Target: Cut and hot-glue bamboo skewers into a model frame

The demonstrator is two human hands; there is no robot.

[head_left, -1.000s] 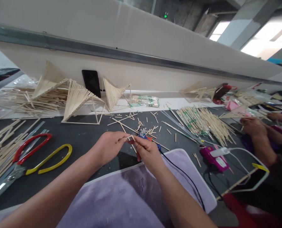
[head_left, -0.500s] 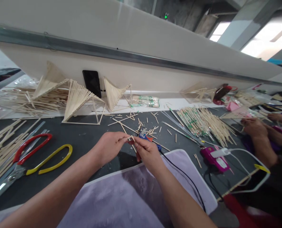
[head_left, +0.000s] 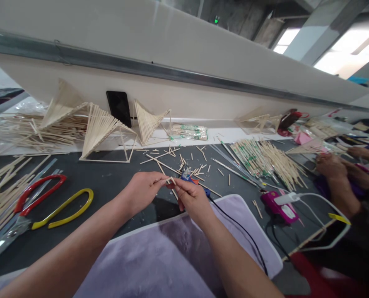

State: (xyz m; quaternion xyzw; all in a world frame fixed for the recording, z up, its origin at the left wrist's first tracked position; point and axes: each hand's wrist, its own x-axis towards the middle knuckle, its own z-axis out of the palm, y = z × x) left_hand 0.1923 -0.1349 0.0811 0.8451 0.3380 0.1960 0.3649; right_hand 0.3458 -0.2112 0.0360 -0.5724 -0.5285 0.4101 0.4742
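My left hand (head_left: 143, 191) and my right hand (head_left: 191, 198) meet over the dark table, fingertips pinched together. Between them are thin wooden sticks (head_left: 171, 180) that form a small corner; the fingers partly hide them. Just behind my right hand lies a blue glue gun (head_left: 186, 175) with a messy nozzle and a black cord. Short cut stick pieces (head_left: 199, 170) are scattered around it. Under my forearms spreads a purple cloth mat (head_left: 147, 260).
Twisted stick models (head_left: 101, 128) stand along the wall near a black phone (head_left: 119, 108). Red-and-yellow-handled scissors (head_left: 22, 223) lie left beside long sticks (head_left: 4, 186). On the right are bundled sticks (head_left: 255, 159), a pink power strip (head_left: 279, 207) and another person's hands (head_left: 333, 165).
Both hands keep nearly the same pinch on the sticks. The view has shifted very slightly, and the other person's hands at the right have moved a little.
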